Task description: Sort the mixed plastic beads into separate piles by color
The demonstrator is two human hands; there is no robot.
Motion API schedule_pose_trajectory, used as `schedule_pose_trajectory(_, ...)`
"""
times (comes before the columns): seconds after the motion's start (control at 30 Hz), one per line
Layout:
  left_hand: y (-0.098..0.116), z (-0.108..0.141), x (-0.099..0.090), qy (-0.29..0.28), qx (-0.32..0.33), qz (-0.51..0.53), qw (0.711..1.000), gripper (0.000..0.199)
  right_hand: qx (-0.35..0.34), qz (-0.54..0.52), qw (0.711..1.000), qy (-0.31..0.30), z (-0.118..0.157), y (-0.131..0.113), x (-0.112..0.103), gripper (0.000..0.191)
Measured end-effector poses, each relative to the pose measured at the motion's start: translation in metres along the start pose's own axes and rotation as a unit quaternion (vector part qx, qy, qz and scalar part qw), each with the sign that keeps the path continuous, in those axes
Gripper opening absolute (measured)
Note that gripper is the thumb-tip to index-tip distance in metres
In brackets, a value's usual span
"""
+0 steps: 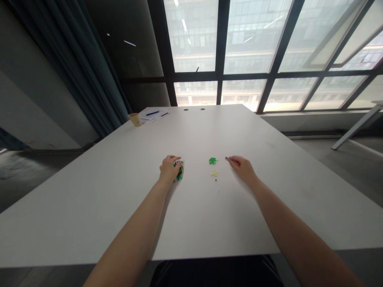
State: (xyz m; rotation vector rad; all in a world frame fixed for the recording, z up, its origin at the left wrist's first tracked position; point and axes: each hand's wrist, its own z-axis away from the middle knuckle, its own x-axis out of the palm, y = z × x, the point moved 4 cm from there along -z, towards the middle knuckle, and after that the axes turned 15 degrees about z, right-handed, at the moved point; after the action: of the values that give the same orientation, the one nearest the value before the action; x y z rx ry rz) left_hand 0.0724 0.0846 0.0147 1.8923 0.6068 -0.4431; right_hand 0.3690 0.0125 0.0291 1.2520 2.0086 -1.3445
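At the middle left of the table, my left hand (170, 168) curls around the side of a pack of small coloured pieces (180, 171), in green, red, blue and yellow. The hand hides part of the pack, and I cannot tell whether it is a bag or a box. To the right, my right hand (241, 164) pinches a tiny dark piece (226, 158) at its fingertips, close to the tabletop. Between the hands lie a small heap of green pieces (212, 161), several pale yellow pieces (214, 173) and a single dark piece (216, 180).
The hands work over a large white table (197, 223). A paper cup (135, 119) stands at its far left edge, beside paper sheets (149, 117) with a blue pen (152, 113). Two dark round discs (202, 109) sit at the far edge, before the windows.
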Motion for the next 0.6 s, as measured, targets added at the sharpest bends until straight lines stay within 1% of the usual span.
schedule_pose_trajectory(0.1, 0.009, 0.009, 0.011, -0.028, 0.015, -0.13, 0.991, 0.024, 0.002, 0.001, 1.0, -0.002, 0.0, -0.001, -0.001, 0.025)
schedule_pose_trajectory(0.2, 0.016, 0.014, 0.017, -0.048, 0.019, -0.187, 0.981, 0.023, -0.001, -0.002, 1.0, 0.0, 0.0, -0.004, -0.002, 0.025)
schedule_pose_trajectory(0.3, 0.018, 0.015, 0.018, -0.065, 0.002, -0.199, 0.978, 0.022, -0.002, -0.004, 1.0, -0.002, 0.0, -0.006, -0.004, 0.025)
schedule_pose_trajectory(0.37, 0.017, 0.014, 0.017, -0.072, 0.004, -0.194, 0.978, 0.021, -0.001, -0.004, 1.0, -0.001, -0.001, -0.006, -0.005, 0.025)
schedule_pose_trajectory(0.47, 0.017, 0.014, 0.017, -0.07, 0.016, -0.187, 0.98, 0.02, 0.0, -0.006, 1.0, 0.006, -0.001, -0.005, -0.006, 0.023)
schedule_pose_trajectory(0.6, 0.016, 0.014, 0.018, -0.069, 0.008, -0.188, 0.98, 0.02, 0.005, -0.009, 1.0, 0.014, -0.002, -0.002, -0.007, 0.022)
